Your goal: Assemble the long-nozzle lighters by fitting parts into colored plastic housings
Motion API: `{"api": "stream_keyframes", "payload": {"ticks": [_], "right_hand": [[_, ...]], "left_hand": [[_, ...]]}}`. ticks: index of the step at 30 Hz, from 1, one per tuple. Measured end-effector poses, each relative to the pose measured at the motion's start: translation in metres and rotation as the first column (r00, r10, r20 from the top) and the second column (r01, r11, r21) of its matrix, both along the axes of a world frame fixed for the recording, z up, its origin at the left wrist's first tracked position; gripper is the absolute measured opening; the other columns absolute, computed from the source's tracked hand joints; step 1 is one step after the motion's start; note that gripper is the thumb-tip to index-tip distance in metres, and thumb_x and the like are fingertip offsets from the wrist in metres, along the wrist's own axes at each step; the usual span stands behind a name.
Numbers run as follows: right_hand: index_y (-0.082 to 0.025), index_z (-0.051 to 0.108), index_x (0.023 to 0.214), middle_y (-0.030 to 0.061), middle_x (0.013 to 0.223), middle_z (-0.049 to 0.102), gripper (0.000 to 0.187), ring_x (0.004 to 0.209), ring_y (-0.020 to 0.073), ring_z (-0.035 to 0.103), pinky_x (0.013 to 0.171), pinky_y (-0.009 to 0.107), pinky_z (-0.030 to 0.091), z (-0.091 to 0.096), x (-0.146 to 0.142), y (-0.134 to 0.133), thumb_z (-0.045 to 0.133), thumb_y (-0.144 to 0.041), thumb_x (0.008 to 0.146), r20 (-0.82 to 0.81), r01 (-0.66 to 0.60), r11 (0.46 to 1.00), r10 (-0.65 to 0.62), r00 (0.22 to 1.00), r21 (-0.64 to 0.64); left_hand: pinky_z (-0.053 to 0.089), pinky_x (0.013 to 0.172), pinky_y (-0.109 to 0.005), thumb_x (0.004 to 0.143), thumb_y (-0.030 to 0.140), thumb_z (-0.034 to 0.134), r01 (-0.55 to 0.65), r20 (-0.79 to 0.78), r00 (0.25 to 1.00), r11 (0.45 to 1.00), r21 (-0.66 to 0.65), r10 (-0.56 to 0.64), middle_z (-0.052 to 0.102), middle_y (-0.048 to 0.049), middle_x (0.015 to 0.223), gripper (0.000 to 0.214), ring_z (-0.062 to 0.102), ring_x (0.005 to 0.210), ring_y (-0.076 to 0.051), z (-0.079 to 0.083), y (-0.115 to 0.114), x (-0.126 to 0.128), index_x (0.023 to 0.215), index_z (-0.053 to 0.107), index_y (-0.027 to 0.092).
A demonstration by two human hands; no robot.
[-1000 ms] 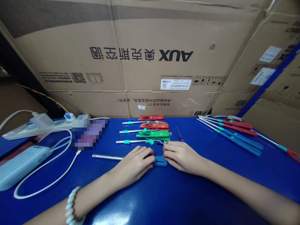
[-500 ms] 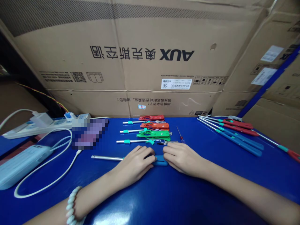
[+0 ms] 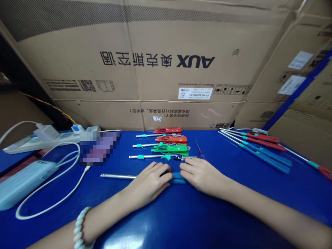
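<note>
Our left hand (image 3: 149, 181) and right hand (image 3: 201, 174) still grip the blue-handled steel-rod tool (image 3: 178, 178) (nudged slightly left).

A glossy blue table (image 3: 233, 214) filled the foreground, with a pale glare of light (image 3: 124, 240) on its near edge. Behind it, large brown cardboard boxes (image 3: 155, 41) stood like a wall and closed off the view (the print on them read upside down). More boxes (image 3: 306, 114) were stacked at the right behind a slanting blue bar (image 3: 293, 93), possibly part of a shelf frame. At the left lay a dark gap (image 3: 15, 76).
</note>
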State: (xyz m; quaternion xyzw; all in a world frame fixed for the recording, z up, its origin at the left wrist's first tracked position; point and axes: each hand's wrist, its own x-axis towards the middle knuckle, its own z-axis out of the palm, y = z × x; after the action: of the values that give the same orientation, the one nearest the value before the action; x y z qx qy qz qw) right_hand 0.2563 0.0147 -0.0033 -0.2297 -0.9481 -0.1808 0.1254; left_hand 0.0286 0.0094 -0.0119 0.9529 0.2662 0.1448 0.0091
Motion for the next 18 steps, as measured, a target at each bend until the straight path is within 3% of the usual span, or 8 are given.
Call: {"api": "stream_keyframes", "payload": {"ticks": [7,18], "right_hand": [[-0.016,0.058,0.081,0.005,0.083,0.059,0.017,0.079,0.0207,0.05,0.067,0.033,0.038,0.0013,-0.0021,-0.0037,0.046,-0.013,0.093,0.098,0.008,0.998,-0.014,0.995,0.062],[-0.018,0.056,0.09,0.0035,0.09,0.061,0.008,0.087,0.0211,0.05,0.072,0.033,0.037,0.0022,-0.0024,0.002,0.049,-0.018,0.094,0.15,0.045,0.998,-0.037,0.988,-0.052]], "left_hand": [[0.044,0.08,-0.034,0.097,0.018,0.04,0.013,0.007,1.0,0.999,0.031,-0.013,0.057,-0.0075,0.105,0.017,0.053,0.091,-0.02,-0.0006,-0.0022,0.0012,0.105,0.055,0.017],[0.044,0.08,-0.035,0.094,0.016,0.045,0.016,-0.016,1.0,0.999,0.039,-0.015,0.056,-0.0074,0.107,0.016,0.054,0.093,-0.021,-0.0033,-0.0016,0.0014,0.107,0.055,0.017]]}}
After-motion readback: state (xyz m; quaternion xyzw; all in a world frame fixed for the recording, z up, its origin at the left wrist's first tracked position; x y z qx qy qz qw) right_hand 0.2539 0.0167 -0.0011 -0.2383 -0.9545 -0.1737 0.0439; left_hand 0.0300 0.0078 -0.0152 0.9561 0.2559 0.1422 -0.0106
